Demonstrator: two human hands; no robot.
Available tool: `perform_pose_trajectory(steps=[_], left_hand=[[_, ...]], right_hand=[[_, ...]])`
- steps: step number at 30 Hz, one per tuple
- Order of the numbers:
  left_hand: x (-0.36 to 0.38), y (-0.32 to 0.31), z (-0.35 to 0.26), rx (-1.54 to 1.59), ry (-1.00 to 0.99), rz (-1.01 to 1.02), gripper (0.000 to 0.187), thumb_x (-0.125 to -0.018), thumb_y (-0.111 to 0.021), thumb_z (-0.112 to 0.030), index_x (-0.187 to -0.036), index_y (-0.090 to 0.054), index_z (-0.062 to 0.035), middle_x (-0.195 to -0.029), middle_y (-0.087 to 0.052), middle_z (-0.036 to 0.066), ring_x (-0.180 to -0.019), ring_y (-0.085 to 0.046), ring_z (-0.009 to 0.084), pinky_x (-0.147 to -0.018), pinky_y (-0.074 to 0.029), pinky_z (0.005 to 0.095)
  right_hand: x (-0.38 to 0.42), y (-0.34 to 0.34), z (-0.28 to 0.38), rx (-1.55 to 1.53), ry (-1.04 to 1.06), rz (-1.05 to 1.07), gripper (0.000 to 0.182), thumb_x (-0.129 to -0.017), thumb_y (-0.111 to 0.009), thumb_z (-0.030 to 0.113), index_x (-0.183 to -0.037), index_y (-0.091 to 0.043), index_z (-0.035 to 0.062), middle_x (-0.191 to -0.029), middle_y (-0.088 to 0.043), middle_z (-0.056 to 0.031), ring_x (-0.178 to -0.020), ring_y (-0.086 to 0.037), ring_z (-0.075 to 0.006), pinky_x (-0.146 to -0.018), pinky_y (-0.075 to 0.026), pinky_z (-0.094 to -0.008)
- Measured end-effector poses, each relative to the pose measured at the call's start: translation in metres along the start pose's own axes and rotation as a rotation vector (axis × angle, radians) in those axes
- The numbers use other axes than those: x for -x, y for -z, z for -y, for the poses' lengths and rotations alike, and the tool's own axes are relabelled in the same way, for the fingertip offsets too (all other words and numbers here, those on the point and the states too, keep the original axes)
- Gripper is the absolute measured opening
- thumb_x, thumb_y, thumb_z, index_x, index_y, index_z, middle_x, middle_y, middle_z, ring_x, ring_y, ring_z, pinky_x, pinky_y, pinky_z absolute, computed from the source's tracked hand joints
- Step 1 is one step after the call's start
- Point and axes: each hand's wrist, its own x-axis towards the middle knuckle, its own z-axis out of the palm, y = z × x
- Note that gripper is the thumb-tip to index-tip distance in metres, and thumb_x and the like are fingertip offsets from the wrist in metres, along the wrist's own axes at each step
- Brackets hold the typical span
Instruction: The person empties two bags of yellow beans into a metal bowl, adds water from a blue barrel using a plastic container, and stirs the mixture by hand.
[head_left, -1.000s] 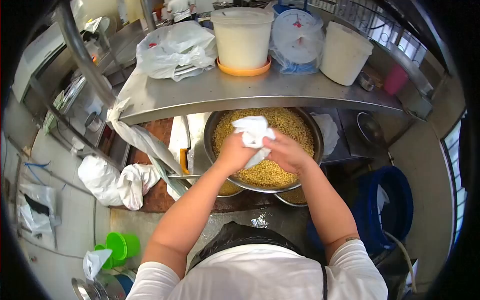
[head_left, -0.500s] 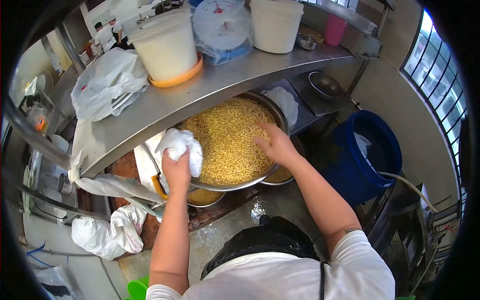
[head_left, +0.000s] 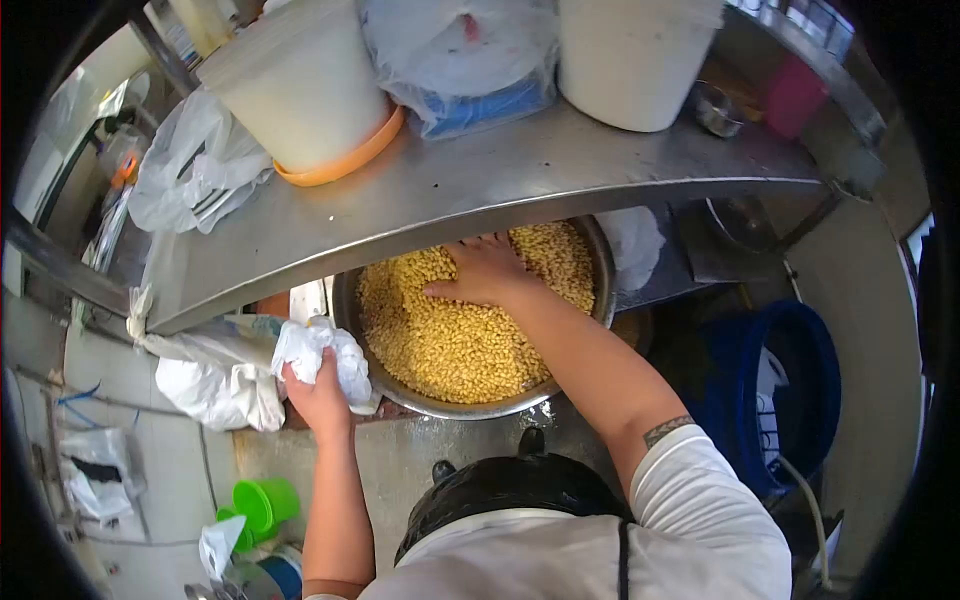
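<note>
A wide metal bowl [head_left: 474, 410] full of yellow beans or kernels [head_left: 450, 345] stands beneath the steel shelf. My right hand [head_left: 488, 270] lies on the kernels near the back of the bowl, fingers spread, the tips close under the shelf edge. To the left of the bowl, my left hand [head_left: 322, 392] is closed on a crumpled white plastic bag [head_left: 345, 362]. What the bag contains, if anything, cannot be made out.
Above is the steel shelf [head_left: 450, 185] with a white bucket [head_left: 310, 90], another white bucket [head_left: 635, 60] and a wrapped scale [head_left: 465, 50]. A blue barrel [head_left: 825, 400] stands right. Green buckets [head_left: 265, 505] sit lower left, white sacks [head_left: 215, 393] at left.
My right hand has moved left and further back over the kernels. My left hand has moved with the white bag away from the bowl, to the left and down. The view has shifted closer.
</note>
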Motion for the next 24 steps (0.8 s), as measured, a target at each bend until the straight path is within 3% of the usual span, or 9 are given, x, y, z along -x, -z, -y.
perform_pose_trajectory(steps=[7,13,15,16,18,19,21,23,24], left_hand=[[0.035,0.022,-0.028,0.029,0.044,-0.104,0.044,-0.092,-0.069,0.002,-0.133,-0.055,0.0004,-0.120,-0.068,0.011,-0.105,-0.066,0.0199,-0.090,-0.055,0.0348],[0.045,0.021,-0.044,0.058,0.064,-0.043,0.048,-0.093,-0.068,-0.003,-0.138,-0.051,-0.0042,-0.121,-0.066,0.008,-0.107,-0.065,0.0199,-0.094,-0.052,0.0358],[0.045,0.013,-0.050,0.119,0.072,-0.032,0.051,-0.093,-0.067,-0.002,-0.140,-0.050,-0.0047,-0.122,-0.065,0.009,-0.107,-0.065,0.0207,-0.095,-0.052,0.0368],[0.044,0.006,-0.052,0.120,0.101,-0.035,0.052,-0.093,-0.066,-0.002,-0.142,-0.048,-0.0044,-0.123,-0.065,0.009,-0.107,-0.065,0.0216,-0.093,-0.053,0.0374],[0.045,-0.006,-0.048,0.144,0.153,-0.005,0.053,-0.093,-0.066,-0.002,-0.143,-0.048,-0.0045,-0.123,-0.065,0.010,-0.108,-0.065,0.0220,-0.093,-0.054,0.0380],[0.043,-0.014,-0.047,0.156,0.192,0.012,0.054,-0.093,-0.066,-0.002,-0.144,-0.047,-0.0046,-0.123,-0.065,0.010,-0.109,-0.065,0.0223,-0.093,-0.055,0.0386],[0.043,-0.030,-0.049,0.180,0.207,0.053,0.055,-0.094,-0.065,-0.004,-0.145,-0.047,-0.0053,-0.125,-0.065,0.010,-0.111,-0.066,0.0238,-0.093,-0.055,0.0401],[0.050,-0.041,-0.063,0.259,0.255,0.057,0.059,-0.092,-0.065,-0.002,-0.148,-0.044,-0.0045,-0.123,-0.066,0.011,-0.107,-0.067,0.0238,-0.093,-0.056,0.0395],[0.048,-0.040,-0.062,0.284,0.264,0.089,0.062,-0.093,-0.065,-0.003,-0.150,-0.042,-0.0060,-0.124,-0.065,0.011,-0.108,-0.067,0.0248,-0.092,-0.057,0.0404]], right_hand=[[-0.028,-0.025,0.008,-0.103,0.171,0.057,0.105,-0.082,-0.066,0.076,-0.163,-0.031,0.0172,-0.168,-0.026,-0.0214,-0.156,-0.020,-0.0429,-0.127,-0.013,-0.0580],[0.002,0.042,-0.007,0.006,0.214,0.333,0.095,-0.084,-0.070,0.067,-0.158,-0.042,0.0149,-0.168,-0.026,-0.0197,-0.155,-0.022,-0.0444,-0.124,-0.017,-0.0628],[0.019,0.063,-0.014,-0.511,0.050,0.062,0.085,-0.088,-0.071,0.058,-0.155,-0.046,0.0113,-0.167,-0.026,-0.0220,-0.154,-0.024,-0.0452,-0.124,-0.019,-0.0630],[0.023,0.062,-0.019,-0.502,0.031,0.055,0.085,-0.088,-0.071,0.058,-0.155,-0.046,0.0113,-0.167,-0.026,-0.0220,-0.154,-0.024,-0.0452,-0.124,-0.019,-0.0630],[0.030,0.057,-0.028,0.130,0.146,0.152,0.075,-0.092,-0.069,0.050,-0.150,-0.049,0.0075,-0.161,-0.037,-0.0249,-0.149,-0.036,-0.0417,-0.122,-0.029,-0.0556],[0.041,0.067,-0.034,0.132,0.113,0.142,0.075,-0.092,-0.069,0.050,-0.150,-0.049,0.0075,-0.161,-0.037,-0.0249,-0.149,-0.036,-0.0417,-0.122,-0.029,-0.0556],[0.058,0.089,-0.048,-0.329,-0.110,-0.107,0.064,-0.093,-0.067,0.044,-0.143,-0.056,0.0048,-0.155,-0.046,-0.0247,-0.142,-0.046,-0.0404,-0.118,-0.038,-0.0480],[0.050,0.074,-0.116,-0.056,-0.091,-0.364,0.059,-0.094,-0.066,0.040,-0.141,-0.058,0.0073,-0.154,-0.048,-0.0219,-0.138,-0.050,-0.0420,-0.115,-0.041,-0.0456],[0.054,0.080,-0.152,-0.112,-0.149,-0.349,0.057,-0.094,-0.066,0.039,-0.142,-0.057,0.0090,-0.153,-0.049,-0.0220,-0.139,-0.048,-0.0415,-0.115,-0.041,-0.0468]])
